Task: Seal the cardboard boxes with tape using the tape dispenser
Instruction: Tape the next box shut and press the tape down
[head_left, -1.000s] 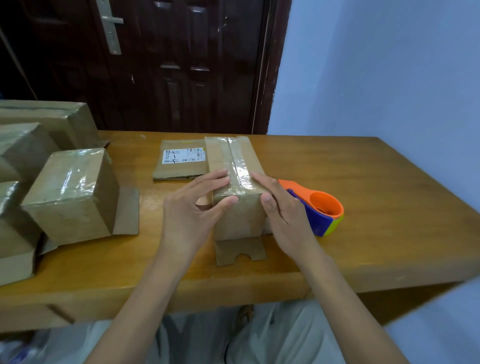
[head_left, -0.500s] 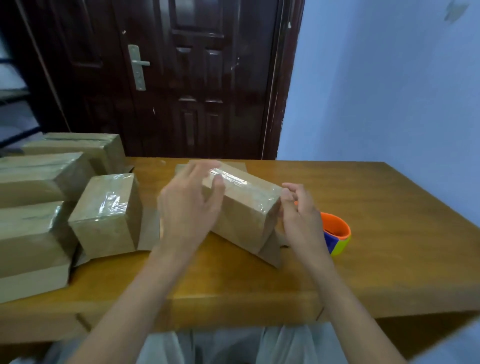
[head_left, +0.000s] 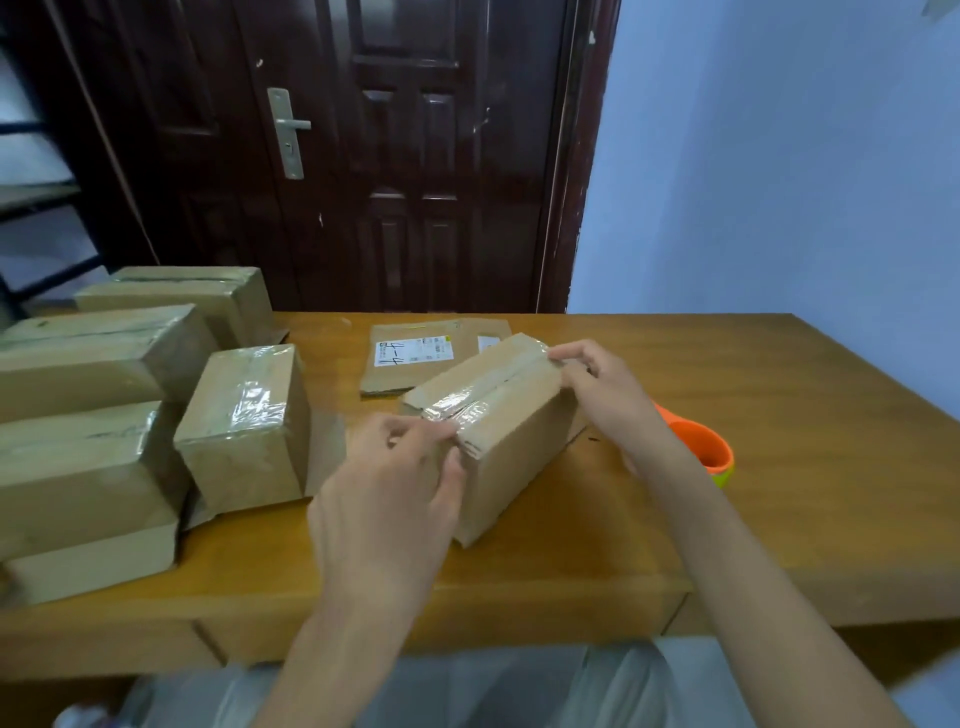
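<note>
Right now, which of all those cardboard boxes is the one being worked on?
The taped box in the middle of the table, set at an angle. Both hands, left and right, grip its ends; the other boxes sit untouched at the left.

A wooden worktop (head_left: 779, 467) of honey colour spans the lower view, its front edge showing drawer seams; behind it stands a dark brown panelled door (head_left: 405, 156) with a silver lever handle (head_left: 288, 130) on a tall plate, set in a dark frame (head_left: 576, 156). To the right rises a pale blue wall (head_left: 779, 156); at the far left, dark shelf rails (head_left: 36, 197) cross a lighter background, blurred; below the worktop's edge lies light grey cloth (head_left: 493, 686), its form unclear.
</note>
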